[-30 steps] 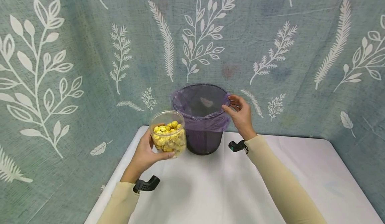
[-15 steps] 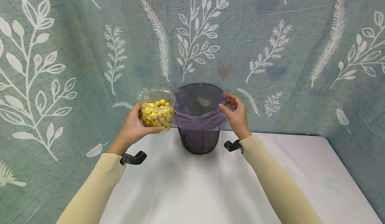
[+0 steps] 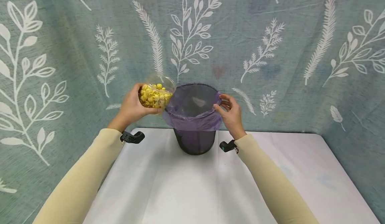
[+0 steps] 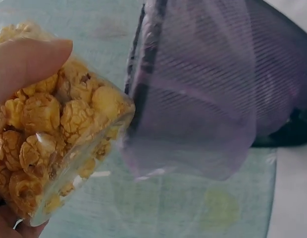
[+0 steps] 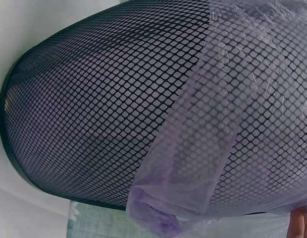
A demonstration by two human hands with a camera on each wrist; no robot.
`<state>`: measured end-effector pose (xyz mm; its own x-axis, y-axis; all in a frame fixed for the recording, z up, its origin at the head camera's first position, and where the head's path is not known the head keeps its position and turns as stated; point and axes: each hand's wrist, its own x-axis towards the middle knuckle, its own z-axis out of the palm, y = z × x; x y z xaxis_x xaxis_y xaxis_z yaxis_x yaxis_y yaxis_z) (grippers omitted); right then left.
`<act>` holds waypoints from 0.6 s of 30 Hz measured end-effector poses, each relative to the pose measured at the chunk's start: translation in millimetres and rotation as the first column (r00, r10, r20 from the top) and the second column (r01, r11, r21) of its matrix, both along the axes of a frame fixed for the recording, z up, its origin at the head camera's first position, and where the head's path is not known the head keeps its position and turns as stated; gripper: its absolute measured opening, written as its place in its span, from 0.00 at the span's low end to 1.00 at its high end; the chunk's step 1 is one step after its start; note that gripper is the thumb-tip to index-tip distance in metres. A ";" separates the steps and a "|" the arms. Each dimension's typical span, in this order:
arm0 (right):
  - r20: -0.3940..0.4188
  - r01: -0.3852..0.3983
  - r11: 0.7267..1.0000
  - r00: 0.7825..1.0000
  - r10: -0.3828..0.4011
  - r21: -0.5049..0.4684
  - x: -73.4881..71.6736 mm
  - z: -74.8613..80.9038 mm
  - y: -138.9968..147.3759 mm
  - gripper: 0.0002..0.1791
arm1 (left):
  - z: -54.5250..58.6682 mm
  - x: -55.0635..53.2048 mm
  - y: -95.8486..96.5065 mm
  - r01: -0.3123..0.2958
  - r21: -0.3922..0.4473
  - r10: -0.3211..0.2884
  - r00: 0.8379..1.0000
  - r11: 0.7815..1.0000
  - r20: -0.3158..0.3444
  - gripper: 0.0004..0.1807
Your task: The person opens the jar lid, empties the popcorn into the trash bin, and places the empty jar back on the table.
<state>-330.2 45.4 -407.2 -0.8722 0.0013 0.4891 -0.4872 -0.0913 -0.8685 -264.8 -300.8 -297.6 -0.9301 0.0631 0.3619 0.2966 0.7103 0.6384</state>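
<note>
My left hand [image 3: 129, 107] grips a clear plastic jar [image 3: 170, 87], fingers and thumb curled round its side. Yellow popcorn [image 3: 154, 96] fills much of the jar, which leans to the right with its open mouth near the bin's left rim. A black mesh trash bin [image 3: 195, 143] stands upright, lined with a purple trash bag [image 3: 195, 123] folded over its rim. At the bin's right rim, my right hand [image 3: 233, 115] pinches the bag and edge between thumb and fingers. In the left wrist view the popcorn [image 4: 42, 114] shows through the jar wall, close beside the bag.
The bin stands near the back of a white-covered table [image 3: 180, 187]. Grey-green cloth [image 3: 258, 3] with white leaf prints hangs behind and at both sides. Each wrist wears a black band with a small device.
My left hand has lifted the jar up and left, then tipped it to the right toward the bin. My right hand keeps its place on the rim as the head view shifts slightly.
</note>
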 end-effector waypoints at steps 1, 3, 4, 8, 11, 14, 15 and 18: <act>-0.001 0.000 1.000 1.000 0.000 0.001 0.2 0.2 -0.1 0.29 | 3.7 -3.0 0.9 0.003 -0.016 -0.003 1.000 1.000 -0.004 0.58; 0.003 0.000 1.000 1.000 0.000 0.002 0.5 0.4 -0.2 0.29 | 10.8 -9.2 2.7 0.005 -0.059 -0.006 1.000 0.998 -0.017 0.58; 0.006 0.000 1.000 1.000 0.000 0.004 0.5 0.2 -0.1 0.29 | 13.2 -12.3 3.5 0.009 -0.073 -0.010 1.000 0.997 -0.020 0.58; 0.013 -0.012 1.000 1.000 0.012 0.000 0.5 -0.3 0.6 0.31 | 20.2 -24.3 6.5 0.004 -0.114 -0.006 1.000 0.993 -0.024 0.58; 0.007 -0.023 1.000 1.000 0.023 -0.009 0.3 -0.5 1.0 0.32 | 22.6 -31.8 9.3 -0.001 -0.148 -0.004 0.999 0.989 -0.033 0.59; 0.001 -0.028 0.999 1.000 0.028 -0.021 -0.4 -0.3 1.2 0.32 | 24.0 -37.5 13.5 0.008 -0.185 -0.015 0.999 0.983 -0.038 0.59; 0.003 -0.027 0.999 1.000 0.027 -0.023 -0.5 0.1 1.2 0.31 | 24.5 -39.2 15.0 0.015 -0.198 -0.023 0.999 0.980 -0.038 0.59; 0.007 -0.020 1.000 1.000 0.020 -0.024 -1.4 -0.5 1.7 0.30 | 25.5 -42.8 20.6 0.034 -0.260 -0.044 0.998 0.965 -0.033 0.58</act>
